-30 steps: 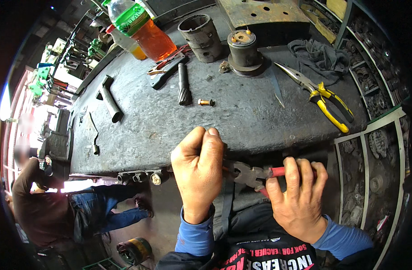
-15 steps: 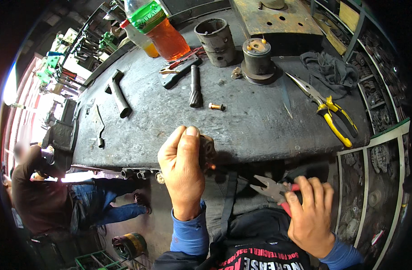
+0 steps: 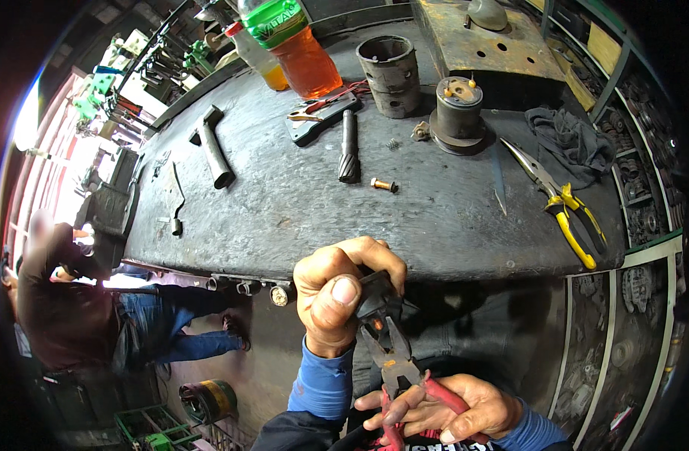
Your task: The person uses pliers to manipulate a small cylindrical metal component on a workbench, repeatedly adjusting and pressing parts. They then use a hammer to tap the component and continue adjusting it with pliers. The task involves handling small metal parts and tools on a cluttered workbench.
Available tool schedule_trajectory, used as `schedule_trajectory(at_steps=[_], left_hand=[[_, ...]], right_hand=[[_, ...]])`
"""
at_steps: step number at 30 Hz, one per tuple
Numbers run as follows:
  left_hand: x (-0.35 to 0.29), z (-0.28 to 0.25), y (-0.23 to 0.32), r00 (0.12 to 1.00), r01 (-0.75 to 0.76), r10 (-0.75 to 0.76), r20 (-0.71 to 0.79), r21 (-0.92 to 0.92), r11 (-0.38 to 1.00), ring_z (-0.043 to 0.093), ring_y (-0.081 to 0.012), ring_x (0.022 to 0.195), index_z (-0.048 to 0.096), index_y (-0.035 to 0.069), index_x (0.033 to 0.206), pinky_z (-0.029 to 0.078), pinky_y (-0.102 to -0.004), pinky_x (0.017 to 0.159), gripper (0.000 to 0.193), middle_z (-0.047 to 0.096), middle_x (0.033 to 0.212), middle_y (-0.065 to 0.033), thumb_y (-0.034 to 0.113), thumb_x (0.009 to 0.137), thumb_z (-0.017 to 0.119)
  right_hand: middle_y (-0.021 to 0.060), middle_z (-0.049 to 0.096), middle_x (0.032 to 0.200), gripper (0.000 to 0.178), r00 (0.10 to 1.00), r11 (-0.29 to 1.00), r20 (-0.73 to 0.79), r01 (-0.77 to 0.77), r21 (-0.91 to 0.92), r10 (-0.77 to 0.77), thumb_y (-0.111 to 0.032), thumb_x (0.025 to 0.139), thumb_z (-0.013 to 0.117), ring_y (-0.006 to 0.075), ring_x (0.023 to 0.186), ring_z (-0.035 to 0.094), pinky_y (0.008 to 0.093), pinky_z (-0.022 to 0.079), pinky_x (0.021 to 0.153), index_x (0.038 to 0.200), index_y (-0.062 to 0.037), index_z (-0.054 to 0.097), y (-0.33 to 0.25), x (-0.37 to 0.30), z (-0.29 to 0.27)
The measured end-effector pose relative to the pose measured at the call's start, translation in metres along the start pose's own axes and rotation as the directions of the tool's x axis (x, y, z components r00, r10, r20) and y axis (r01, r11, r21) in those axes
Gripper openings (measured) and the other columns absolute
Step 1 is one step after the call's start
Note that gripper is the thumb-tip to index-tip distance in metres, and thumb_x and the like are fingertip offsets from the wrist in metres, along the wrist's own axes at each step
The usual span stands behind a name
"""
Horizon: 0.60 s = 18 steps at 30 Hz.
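My left hand (image 3: pixel 335 289) is closed around a small dark metal part (image 3: pixel 376 297), held just off the bench's front edge. A copper-coloured bit shows on the part's lower side. In my right hand (image 3: pixel 465 410) are combination pliers (image 3: pixel 399 368) with red handles. Their handles are spread and the jaws stand apart, reaching up to the part around the copper bit. Whether the jaws touch it I cannot tell. Behind my left hand, a small copper-coloured bolt (image 3: pixel 383 185) lies on the workbench (image 3: pixel 284 225).
On the bench lie long-nose pliers (image 3: pixel 555 199) with yellow handles, a fluted reamer-like tool (image 3: pixel 348 146), a hammer (image 3: pixel 211 146) and a grey rag (image 3: pixel 570 143). Behind stand a metal cylinder (image 3: pixel 390 79), a flanged coil (image 3: pixel 459 113) and a bottle of red liquid (image 3: pixel 303 60). Another person (image 3: pixel 81 301) works at left.
My right hand has brought the pliers left, up to the part. My left hand has turned the part and moved slightly right and down. The view has shifted a little.
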<state>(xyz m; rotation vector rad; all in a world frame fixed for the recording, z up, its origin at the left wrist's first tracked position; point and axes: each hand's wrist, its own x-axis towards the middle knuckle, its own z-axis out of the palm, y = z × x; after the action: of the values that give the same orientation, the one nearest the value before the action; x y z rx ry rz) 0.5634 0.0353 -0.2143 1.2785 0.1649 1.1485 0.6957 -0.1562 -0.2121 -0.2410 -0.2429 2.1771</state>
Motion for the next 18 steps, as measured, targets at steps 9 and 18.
schedule_trajectory(at_steps=[9,18], left_hand=[[0.002,0.0,-0.004,0.997,-0.01,0.007,0.076,0.038,0.999,0.048,-0.0272,0.051,0.042,0.007,0.073,0.042,-0.0396,0.045,0.042,0.059,0.068,-0.0298,0.039,0.097,0.055],[0.0,0.0,-0.009,0.998,0.001,0.008,0.058,-0.145,0.989,0.05,-0.0209,0.055,0.047,0.005,0.067,0.043,-0.0361,0.051,0.04,0.067,0.075,-0.0292,0.029,0.094,0.064]], right_hand=[[0.0328,0.043,0.147,0.058,0.997,0.992,0.077,0.012,0.125,-0.022,-0.005,0.078,0.068,0.0477,0.142,0.047,0.0622,0.036,0.12,0.133,0.0107,0.057,0.017,0.0,-0.02],[0.0324,0.047,0.14,0.052,0.995,0.993,0.096,0.007,0.116,-0.019,-0.001,0.078,0.064,0.048,0.137,0.051,0.0653,0.038,0.118,0.129,0.0099,0.058,0.015,0.001,-0.021]])
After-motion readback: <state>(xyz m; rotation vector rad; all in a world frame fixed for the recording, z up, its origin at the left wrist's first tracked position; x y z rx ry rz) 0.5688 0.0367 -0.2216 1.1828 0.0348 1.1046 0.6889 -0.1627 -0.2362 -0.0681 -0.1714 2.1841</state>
